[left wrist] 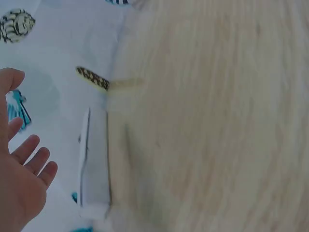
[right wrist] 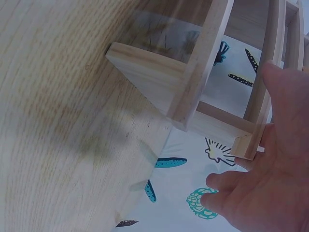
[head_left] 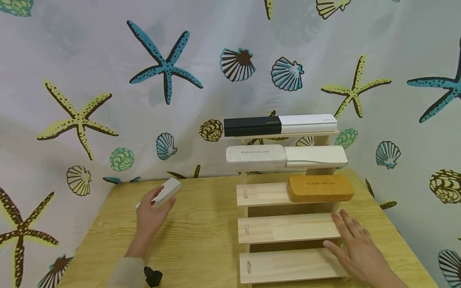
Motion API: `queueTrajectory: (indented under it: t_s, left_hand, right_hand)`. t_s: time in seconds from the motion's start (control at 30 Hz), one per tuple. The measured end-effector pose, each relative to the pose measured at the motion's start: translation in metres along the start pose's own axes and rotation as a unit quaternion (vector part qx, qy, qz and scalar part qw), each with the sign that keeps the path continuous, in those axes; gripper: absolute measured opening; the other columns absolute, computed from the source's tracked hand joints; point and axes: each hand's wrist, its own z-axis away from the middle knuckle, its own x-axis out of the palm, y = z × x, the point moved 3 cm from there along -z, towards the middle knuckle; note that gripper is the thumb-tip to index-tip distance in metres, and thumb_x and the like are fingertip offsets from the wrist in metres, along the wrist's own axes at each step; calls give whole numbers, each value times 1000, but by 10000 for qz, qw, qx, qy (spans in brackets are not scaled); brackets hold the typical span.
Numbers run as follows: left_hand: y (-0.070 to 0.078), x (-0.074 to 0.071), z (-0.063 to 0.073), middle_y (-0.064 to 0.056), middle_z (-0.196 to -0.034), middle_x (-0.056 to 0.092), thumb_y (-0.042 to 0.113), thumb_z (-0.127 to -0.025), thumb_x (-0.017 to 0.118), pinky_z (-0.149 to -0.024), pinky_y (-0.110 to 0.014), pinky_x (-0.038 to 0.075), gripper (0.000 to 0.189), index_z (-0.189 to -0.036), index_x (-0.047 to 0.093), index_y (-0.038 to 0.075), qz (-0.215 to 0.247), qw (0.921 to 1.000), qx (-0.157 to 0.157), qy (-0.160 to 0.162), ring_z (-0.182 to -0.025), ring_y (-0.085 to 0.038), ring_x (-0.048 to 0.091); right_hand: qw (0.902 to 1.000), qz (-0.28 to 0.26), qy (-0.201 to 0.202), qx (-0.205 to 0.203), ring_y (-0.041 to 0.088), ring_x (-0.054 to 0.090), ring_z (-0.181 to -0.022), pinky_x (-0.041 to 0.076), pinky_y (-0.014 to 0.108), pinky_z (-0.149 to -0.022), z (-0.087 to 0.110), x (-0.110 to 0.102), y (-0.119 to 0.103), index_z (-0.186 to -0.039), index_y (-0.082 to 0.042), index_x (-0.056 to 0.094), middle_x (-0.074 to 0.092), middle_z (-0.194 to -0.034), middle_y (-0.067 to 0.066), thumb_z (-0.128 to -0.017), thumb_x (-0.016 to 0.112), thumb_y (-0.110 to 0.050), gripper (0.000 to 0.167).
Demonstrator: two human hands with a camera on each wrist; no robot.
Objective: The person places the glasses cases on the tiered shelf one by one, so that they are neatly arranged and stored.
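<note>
My left hand (head_left: 152,214) reaches over a slim white case (head_left: 168,191) lying on the left part of the table. Its thumb and fingers are spread apart, and the left wrist view shows a gap between the hand (left wrist: 26,169) and the white case (left wrist: 95,164). Against the right end of a tiered wooden rack (head_left: 288,228), my right hand (head_left: 360,250) rests with extended fingers on a lower step. The right wrist view has the thumb of this hand (right wrist: 275,174) touching a rack board (right wrist: 263,92); some fingertips are hidden behind the wood.
A black case (head_left: 252,126) and a white case (head_left: 307,123) lie on the rack's top step. Below them sit a grey case (head_left: 256,157) and a cream case (head_left: 317,156), then an orange case (head_left: 320,188). A small black object (head_left: 153,277) is near the left sleeve. Patterned cloth (head_left: 201,132) hangs behind.
</note>
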Motion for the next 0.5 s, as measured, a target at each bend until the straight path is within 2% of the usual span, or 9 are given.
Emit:
queueTrajectory:
  t_s: [0.17, 0.27, 0.37, 0.5]
  left_hand:
    - [-30, -13, -2, -26, -148, 55, 31, -95, 80, -109, -62, 42, 65, -151, 56, 6, -288, 9988, -284, 261, -136, -45, 51]
    - [-42, -19, -3, -26, -154, 51, 35, -95, 78, -113, -64, 39, 70, -154, 52, 8, -484, 9974, -506, 197, -142, -46, 47]
    - [-49, -24, -4, -27, -157, 48, 36, -95, 78, -114, -64, 39, 74, -157, 49, 7, -645, 9959, -627, 84, -144, -47, 45]
    - [-53, -27, -7, -31, -157, 46, 33, -94, 79, -115, -66, 38, 76, -157, 47, 5, -814, 9950, -583, -29, -145, -50, 44]
  right_hand:
    - [10000, 24, 14, -30, 65, 38, -142, 30, 85, -104, -1, -1, 0, -166, -9, 31, 31, -166, 33, -103, 65, -49, 82]
    - [10000, 5, -26, -22, 65, 38, -141, 31, 85, -104, 0, -1, 0, -166, -9, 31, 31, -166, 33, -103, 65, -50, 82]
    - [10000, -12, -54, 3, 65, 38, -142, 31, 85, -104, 1, -1, 0, -166, -9, 31, 31, -166, 33, -103, 64, -50, 82]
    - [10000, 10, -41, 11, 65, 37, -142, 30, 85, -104, 1, -1, 0, -166, -9, 31, 31, -166, 32, -103, 64, -50, 82]
